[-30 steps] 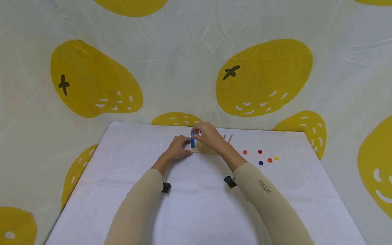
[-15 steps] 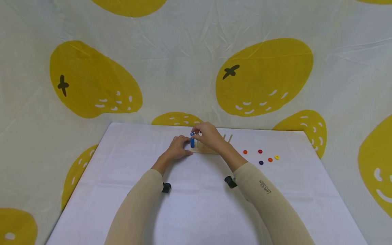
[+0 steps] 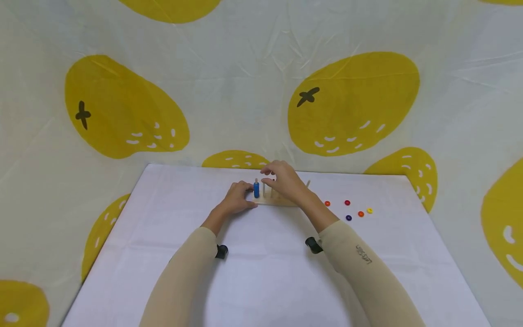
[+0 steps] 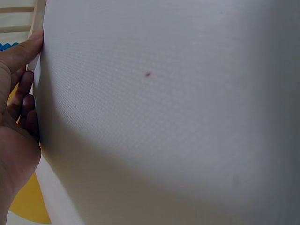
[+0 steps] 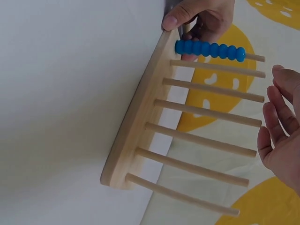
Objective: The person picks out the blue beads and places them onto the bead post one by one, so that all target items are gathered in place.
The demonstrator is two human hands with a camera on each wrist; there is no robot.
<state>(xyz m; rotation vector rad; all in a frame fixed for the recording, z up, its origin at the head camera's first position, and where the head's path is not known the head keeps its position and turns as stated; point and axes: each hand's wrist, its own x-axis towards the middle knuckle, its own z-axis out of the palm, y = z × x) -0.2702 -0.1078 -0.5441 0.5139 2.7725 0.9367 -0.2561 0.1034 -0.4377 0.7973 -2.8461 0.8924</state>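
Note:
A wooden peg rack (image 5: 136, 110) stands near the table's back edge, with a row of upright pegs. Its leftmost peg carries a stack of blue beads (image 5: 211, 49), and the peg's bare tip sticks out above them. My left hand (image 3: 236, 198) holds the rack's left end, thumb (image 5: 171, 22) on the front edge and fingers behind, beside the blue stack. Just off the peg tops is my right hand (image 5: 286, 126), fingers loosely bent and holding nothing. In the head view this right hand (image 3: 286, 181) hides part of the rack. The other pegs (image 5: 201, 140) in the right wrist view are bare.
Loose beads lie right of the rack: an orange bead (image 3: 327, 203), a red bead (image 3: 347, 202), a dark purple bead (image 3: 348, 218), another orange bead (image 3: 361, 214) and a yellow bead (image 3: 369, 210). A patterned cloth (image 3: 245, 91) hangs behind the white table (image 3: 265, 281).
My right hand has let go of a blue bead at the leftmost peg and drawn away to the right. The blue stack now reaches higher. My left hand has stayed put.

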